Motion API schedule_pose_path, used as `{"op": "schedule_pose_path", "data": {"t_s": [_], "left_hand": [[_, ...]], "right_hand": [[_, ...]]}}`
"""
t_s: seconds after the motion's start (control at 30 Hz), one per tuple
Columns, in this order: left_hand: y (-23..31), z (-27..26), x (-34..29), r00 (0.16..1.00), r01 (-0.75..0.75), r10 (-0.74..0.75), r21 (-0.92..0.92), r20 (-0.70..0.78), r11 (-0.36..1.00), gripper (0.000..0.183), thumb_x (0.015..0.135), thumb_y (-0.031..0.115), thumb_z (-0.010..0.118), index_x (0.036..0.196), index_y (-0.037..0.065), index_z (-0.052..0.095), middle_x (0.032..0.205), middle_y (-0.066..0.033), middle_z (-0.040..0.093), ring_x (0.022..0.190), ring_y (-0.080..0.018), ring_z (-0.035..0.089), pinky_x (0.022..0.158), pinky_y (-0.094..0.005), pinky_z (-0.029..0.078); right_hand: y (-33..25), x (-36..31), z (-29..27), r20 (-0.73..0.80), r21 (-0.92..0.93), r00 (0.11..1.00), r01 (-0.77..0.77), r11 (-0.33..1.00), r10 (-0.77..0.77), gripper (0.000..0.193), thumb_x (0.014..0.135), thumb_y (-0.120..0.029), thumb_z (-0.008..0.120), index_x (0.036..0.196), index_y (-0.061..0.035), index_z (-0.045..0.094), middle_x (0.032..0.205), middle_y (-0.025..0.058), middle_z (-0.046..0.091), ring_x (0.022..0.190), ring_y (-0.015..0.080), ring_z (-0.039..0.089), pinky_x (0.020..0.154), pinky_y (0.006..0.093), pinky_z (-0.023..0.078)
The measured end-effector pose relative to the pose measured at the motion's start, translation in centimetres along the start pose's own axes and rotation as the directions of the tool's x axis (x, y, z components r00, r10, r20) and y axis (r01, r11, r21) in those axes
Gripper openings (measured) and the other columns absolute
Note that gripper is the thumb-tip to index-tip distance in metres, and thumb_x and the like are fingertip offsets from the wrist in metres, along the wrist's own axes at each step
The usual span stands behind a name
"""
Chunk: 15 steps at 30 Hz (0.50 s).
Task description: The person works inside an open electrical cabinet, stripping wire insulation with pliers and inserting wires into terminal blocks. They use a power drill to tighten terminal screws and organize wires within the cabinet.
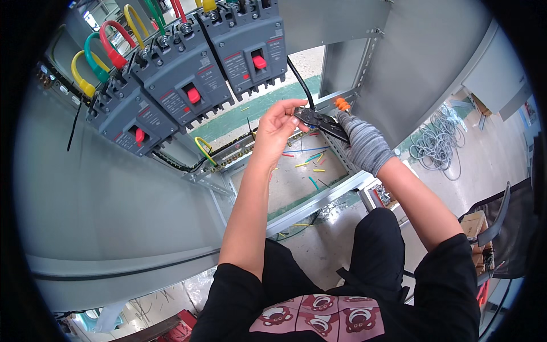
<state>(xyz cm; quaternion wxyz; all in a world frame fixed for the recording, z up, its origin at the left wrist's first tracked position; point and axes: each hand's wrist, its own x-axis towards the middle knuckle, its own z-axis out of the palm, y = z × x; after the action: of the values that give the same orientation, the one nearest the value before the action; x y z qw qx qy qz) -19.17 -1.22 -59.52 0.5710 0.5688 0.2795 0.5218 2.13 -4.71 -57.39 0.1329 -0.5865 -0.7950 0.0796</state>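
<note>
My right hand [367, 142], in a grey knitted glove, is wrapped round the handles of black crimping pliers [326, 123]. The head of the pliers points left, toward my bare left hand [276, 130]. Thumb and fingers of that hand are closed in a pinch right at the jaws; what they hold there is too small to make out. A thick black cable [299, 80] comes down behind the pliers' head. Just above my gloved fingers is an orange ribbed piece [342, 104] by the cabinet frame.
Grey circuit breakers [188, 85] with red switches and coloured cables fill the upper left. A metal cabinet frame [319, 196] surrounds the work spot, with wire offcuts [302, 165] on the floor inside. Coiled grey cable [439, 142] lies at right, near a black chair [513, 228].
</note>
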Motion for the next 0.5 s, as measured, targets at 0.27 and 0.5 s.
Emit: {"op": "schedule_pose_path", "data": {"t_s": [0.27,0.5], "left_hand": [[0.0,-0.5,0.2,0.994,0.097,-0.1,0.097,0.032,0.991,0.037,0.087,-0.001,0.056,0.123,0.005,0.054,0.095,-0.0048,0.063,0.084,-0.0124,0.064,0.068,-0.0227,0.046],[0.0,0.2,0.4,0.996,0.091,-0.09,0.077,-0.015,0.993,0.036,0.085,-0.004,0.057,0.119,0.005,0.051,0.094,-0.0051,0.062,0.083,-0.0121,0.064,0.067,-0.0214,0.045]], "right_hand": [[1.7,-1.1,3.8,-0.094,0.191,0.996,0.005,0.982,0.013,0.04,0.079,-0.011,0.059,0.117,-0.0005,0.053,0.082,0.0254,0.062,0.077,0.0411,0.062,0.069,0.0471,0.049],[1.0,-1.3,2.9,-0.02,0.143,0.992,-0.123,0.982,0.127,0.038,0.077,-0.01,0.06,0.114,0.0002,0.054,0.094,0.0255,0.063,0.087,0.0397,0.062,0.074,0.047,0.048]]}}
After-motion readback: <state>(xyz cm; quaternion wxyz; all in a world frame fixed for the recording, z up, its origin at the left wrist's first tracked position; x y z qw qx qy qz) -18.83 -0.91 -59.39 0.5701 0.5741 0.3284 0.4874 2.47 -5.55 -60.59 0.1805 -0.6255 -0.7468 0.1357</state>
